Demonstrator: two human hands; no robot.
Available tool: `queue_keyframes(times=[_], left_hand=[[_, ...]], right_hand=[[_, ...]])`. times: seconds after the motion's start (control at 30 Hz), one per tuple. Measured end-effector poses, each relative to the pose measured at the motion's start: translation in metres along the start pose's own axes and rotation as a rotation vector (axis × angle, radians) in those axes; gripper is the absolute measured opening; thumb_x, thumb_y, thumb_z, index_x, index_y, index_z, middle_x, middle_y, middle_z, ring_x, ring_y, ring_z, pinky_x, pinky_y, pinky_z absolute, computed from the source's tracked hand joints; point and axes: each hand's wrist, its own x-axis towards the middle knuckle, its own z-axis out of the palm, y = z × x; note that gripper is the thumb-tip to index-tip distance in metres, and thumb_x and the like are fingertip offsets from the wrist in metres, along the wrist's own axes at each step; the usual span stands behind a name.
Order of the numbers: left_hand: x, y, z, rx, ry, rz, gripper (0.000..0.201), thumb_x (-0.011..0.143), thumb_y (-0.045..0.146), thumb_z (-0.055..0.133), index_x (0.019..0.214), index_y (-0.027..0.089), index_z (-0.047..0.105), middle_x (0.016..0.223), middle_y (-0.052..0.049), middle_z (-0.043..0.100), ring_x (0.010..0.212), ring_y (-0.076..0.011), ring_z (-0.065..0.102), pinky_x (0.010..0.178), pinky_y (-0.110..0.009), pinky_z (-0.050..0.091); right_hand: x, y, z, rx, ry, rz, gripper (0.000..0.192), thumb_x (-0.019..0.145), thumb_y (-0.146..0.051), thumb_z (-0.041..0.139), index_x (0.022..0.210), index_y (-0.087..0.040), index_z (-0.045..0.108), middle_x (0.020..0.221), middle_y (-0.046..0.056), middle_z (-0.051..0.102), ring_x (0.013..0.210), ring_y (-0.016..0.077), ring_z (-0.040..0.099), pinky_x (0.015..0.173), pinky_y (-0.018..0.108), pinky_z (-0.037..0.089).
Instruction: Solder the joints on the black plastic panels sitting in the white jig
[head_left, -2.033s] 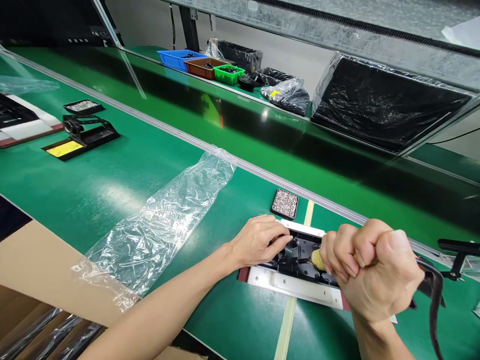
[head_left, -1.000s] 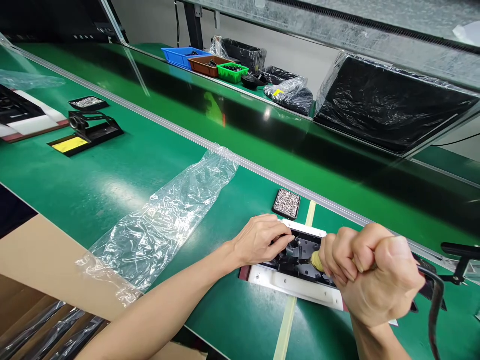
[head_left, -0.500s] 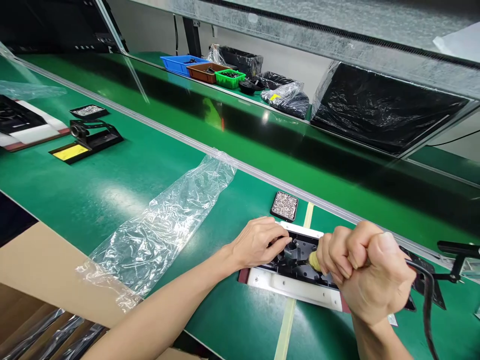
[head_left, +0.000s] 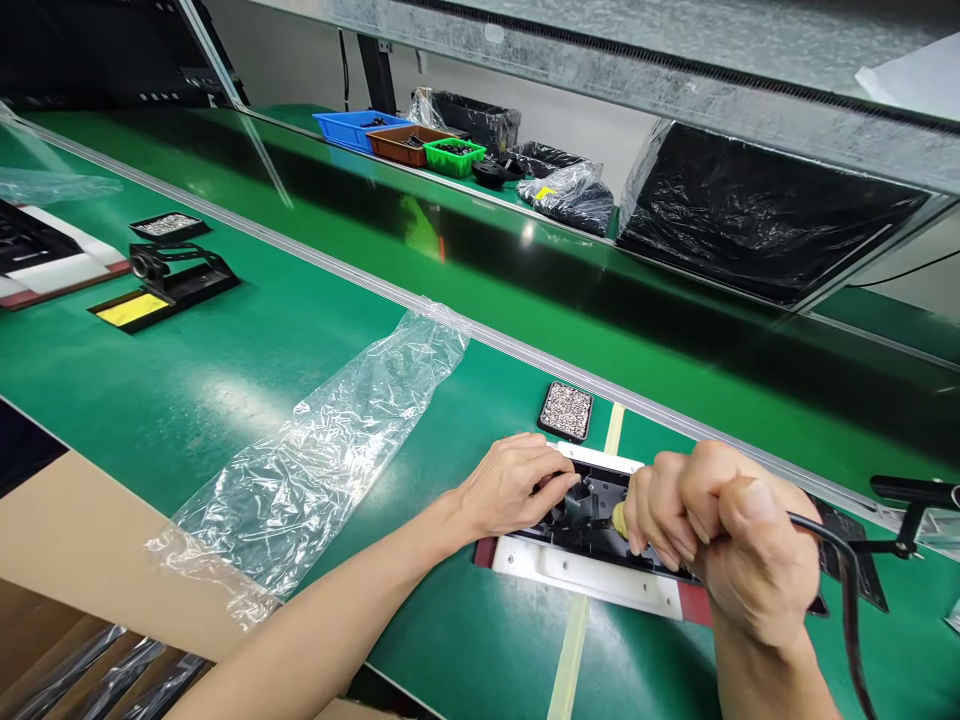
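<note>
My right hand (head_left: 724, 535) is wrapped round a soldering iron (head_left: 619, 520); its yellowish front collar shows below the fist and a black cord leaves behind. The tip points down into a black plastic part (head_left: 600, 492) with ribs and small holes. That part lies in a white and dark red fixture (head_left: 585, 575) on the green bench. At the part's left end my left hand (head_left: 517, 482) rests with thumb and fingers pinched together. What lies between those fingertips is hidden. A small black tray of metal screws or similar tiny pieces (head_left: 566, 410) stands just behind the fixture.
Clear plastic film (head_left: 330, 470) lies left of my forearm. Further left is a stand with a yellow sponge (head_left: 135, 308). A black stand (head_left: 911, 520) is at right. Blue (head_left: 352, 128), brown and green bins sit beyond the green belt (head_left: 480, 260).
My right hand has shifted slightly left with the soldering iron, showing more of the fixture's red right end. The left hand keeps its place on the part; the view has moved a little.
</note>
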Motion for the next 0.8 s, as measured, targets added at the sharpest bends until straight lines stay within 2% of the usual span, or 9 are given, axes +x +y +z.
queue_keyframes(times=[0.2, 0.37, 0.5, 0.63, 0.73, 0.8], left_hand=[[-0.001, 0.000, 0.000, -0.004, 0.000, -0.007, 0.019, 0.103, 0.024, 0.055, 0.090, 0.015, 0.066, 0.074, -0.002, 0.067, 0.068, -0.0160, 0.056, 0.069, -0.031, 0.042], [-0.001, 0.001, 0.000, 0.003, 0.000, -0.008, 0.021, 0.104, 0.025, 0.054, 0.090, 0.016, 0.066, 0.073, -0.002, 0.067, 0.068, -0.0162, 0.056, 0.068, -0.032, 0.042], [-0.001, 0.001, 0.000, 0.002, 0.005, -0.010, 0.023, 0.104, 0.026, 0.052, 0.089, 0.016, 0.067, 0.072, -0.003, 0.067, 0.067, -0.0162, 0.057, 0.068, -0.032, 0.043], [-0.001, 0.001, -0.001, 0.005, 0.018, 0.005, 0.023, 0.104, 0.025, 0.053, 0.089, 0.015, 0.067, 0.072, -0.002, 0.067, 0.066, -0.0158, 0.055, 0.068, -0.032, 0.043], [-0.002, 0.000, -0.003, 0.032, 0.011, 0.010, 0.025, 0.106, 0.025, 0.050, 0.090, 0.014, 0.067, 0.074, -0.003, 0.067, 0.067, -0.0160, 0.054, 0.068, -0.032, 0.043], [-0.002, 0.001, -0.004, 0.063, 0.001, 0.007, 0.027, 0.108, 0.024, 0.046, 0.093, 0.014, 0.067, 0.074, -0.004, 0.065, 0.067, -0.0164, 0.054, 0.068, -0.032, 0.043]], right_hand=[[-0.006, 0.004, -0.008, 0.058, -0.086, -0.004, 0.033, 0.102, -0.033, 0.047, 0.072, -0.020, 0.052, 0.055, -0.002, 0.046, 0.047, 0.0128, 0.045, 0.047, 0.031, 0.047], [-0.006, 0.003, -0.011, 0.103, -0.021, -0.022, 0.035, 0.101, -0.037, 0.048, 0.071, -0.020, 0.054, 0.054, -0.002, 0.044, 0.044, 0.0122, 0.043, 0.043, 0.031, 0.046], [-0.003, -0.006, -0.013, 0.118, 0.106, -0.017, 0.040, 0.101, -0.039, 0.045, 0.066, -0.020, 0.053, 0.050, -0.003, 0.044, 0.039, 0.0128, 0.042, 0.038, 0.032, 0.044], [0.010, -0.016, -0.006, 0.029, 0.373, -0.111, 0.046, 0.103, -0.034, 0.037, 0.060, -0.021, 0.047, 0.044, -0.003, 0.039, 0.033, 0.0111, 0.035, 0.032, 0.027, 0.036], [0.021, -0.016, 0.004, -0.055, 0.508, -0.201, 0.044, 0.101, -0.031, 0.044, 0.058, -0.021, 0.044, 0.043, -0.004, 0.037, 0.031, 0.0094, 0.031, 0.030, 0.025, 0.028], [0.027, -0.013, 0.011, -0.083, 0.540, -0.238, 0.044, 0.100, -0.031, 0.048, 0.057, -0.021, 0.043, 0.042, -0.004, 0.036, 0.031, 0.0087, 0.030, 0.030, 0.024, 0.026]])
